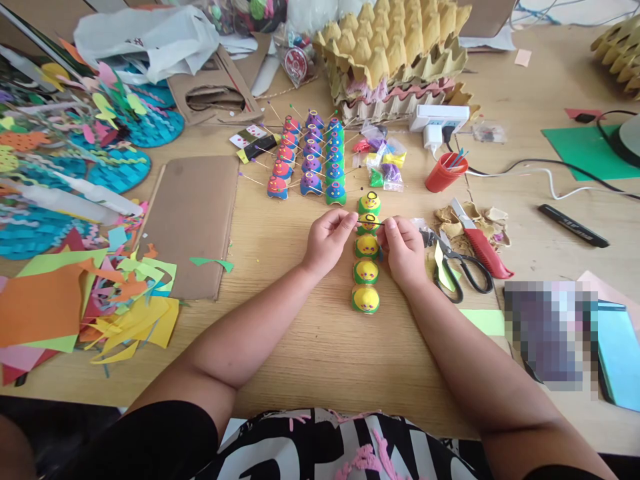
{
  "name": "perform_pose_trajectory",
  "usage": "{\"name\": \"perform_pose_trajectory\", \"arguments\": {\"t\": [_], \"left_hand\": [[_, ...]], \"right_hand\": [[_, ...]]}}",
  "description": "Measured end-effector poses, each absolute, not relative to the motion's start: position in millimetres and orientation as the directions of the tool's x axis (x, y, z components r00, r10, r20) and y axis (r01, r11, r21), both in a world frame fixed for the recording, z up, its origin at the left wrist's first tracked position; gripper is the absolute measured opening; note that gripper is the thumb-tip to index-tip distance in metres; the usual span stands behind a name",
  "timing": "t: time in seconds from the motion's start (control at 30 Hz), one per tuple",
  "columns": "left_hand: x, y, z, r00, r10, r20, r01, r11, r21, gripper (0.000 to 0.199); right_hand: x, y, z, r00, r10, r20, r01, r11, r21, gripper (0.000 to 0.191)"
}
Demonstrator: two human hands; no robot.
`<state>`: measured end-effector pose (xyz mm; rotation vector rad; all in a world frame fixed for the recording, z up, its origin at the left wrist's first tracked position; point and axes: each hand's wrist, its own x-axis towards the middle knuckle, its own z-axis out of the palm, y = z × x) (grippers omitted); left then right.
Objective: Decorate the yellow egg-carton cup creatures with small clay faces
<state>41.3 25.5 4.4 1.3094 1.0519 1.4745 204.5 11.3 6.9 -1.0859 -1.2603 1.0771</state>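
Note:
A thin black strand (371, 223) stretches between my two hands over a yellow-and-green row of egg-carton cups (367, 271). Fingertips and thumb of my left hand (326, 243) pinch its left end. The other end is pinched by my right hand (404, 250), just right of the cups. The yellow cups carry small painted faces, and the two farthest ones have a dark ring on top. Beyond my hands stand three finished rows: a red-and-blue one (283, 157), a purple-and-blue one (311, 157) and a blue-and-green one (335, 163), with pins sticking out.
Black-handled scissors (463, 263) and a red utility knife (483, 247) lie right of my right hand. Bags of coloured clay (385, 163), a red cup (447, 173) and a power strip (440, 118) stand behind. Paper scraps (135, 287) and cardboard (193, 220) lie left.

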Motion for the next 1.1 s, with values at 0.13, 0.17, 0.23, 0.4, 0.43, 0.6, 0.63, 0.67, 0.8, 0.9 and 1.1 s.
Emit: {"name": "perform_pose_trajectory", "arguments": {"t": [0.13, 0.17, 0.23, 0.4, 0.43, 0.6, 0.63, 0.67, 0.8, 0.9, 1.1], "left_hand": [[41.7, 25.9, 0.9, -0.071, 0.958, 0.279, -0.089, -0.285, 0.955, 0.046], [41.6, 26.3, -0.2, -0.073, 0.957, 0.282, -0.094, -0.288, 0.953, 0.042], [41.3, 27.2, -2.5, -0.073, 0.957, 0.282, -0.110, -0.289, 0.951, 0.037], [40.6, 29.3, -7.4, -0.059, 0.962, 0.268, -0.153, -0.274, 0.949, 0.031], [40.7, 29.6, -7.8, -0.058, 0.964, 0.260, -0.171, -0.266, 0.949, 0.030], [42.2, 29.6, -5.3, -0.074, 0.976, 0.206, -0.273, -0.218, 0.937, 0.031], [42.6, 29.3, -3.9, -0.073, 0.978, 0.197, -0.284, -0.210, 0.935, 0.032], [43.0, 28.8, -2.3, -0.068, 0.980, 0.189, -0.293, -0.201, 0.935, 0.033], [44.0, 26.7, 3.2, -0.020, 0.985, 0.169, -0.344, -0.166, 0.924, 0.034], [44.4, 26.4, 4.6, -0.005, 0.989, 0.148, -0.387, -0.139, 0.912, 0.033], [45.6, 28.6, 3.3, -0.015, 0.997, 0.072, -0.442, -0.071, 0.894, 0.040]], "right_hand": [[203.1, 10.3, 10.7, 0.024, 0.985, 0.171, -0.047, 0.172, -0.984, 0.053], [202.7, 10.2, 11.6, 0.025, 0.986, 0.165, -0.058, 0.166, -0.984, 0.053], [201.7, 10.4, 12.7, 0.029, 0.987, 0.158, -0.077, 0.159, -0.984, 0.053], [200.6, 11.3, 12.2, 0.034, 0.985, 0.170, -0.070, 0.172, -0.983, 0.053], [200.9, 11.4, 11.8, 0.034, 0.985, 0.167, -0.062, 0.169, -0.984, 0.054], [202.9, 11.7, 9.4, 0.041, 0.986, 0.162, -0.020, 0.163, -0.986, 0.053], [203.2, 11.6, 9.3, 0.039, 0.986, 0.164, -0.012, 0.165, -0.986, 0.053], [203.3, 11.5, 9.5, 0.036, 0.986, 0.164, -0.007, 0.164, -0.986, 0.053], [202.8, 11.0, 11.5, 0.024, 0.988, 0.150, -0.017, 0.151, -0.988, 0.054], [202.5, 11.2, 12.2, 0.019, 0.988, 0.150, -0.024, 0.151, -0.988, 0.056], [202.6, 13.0, 8.8, 0.020, 0.989, 0.148, -0.021, 0.149, -0.989, 0.056]]}}
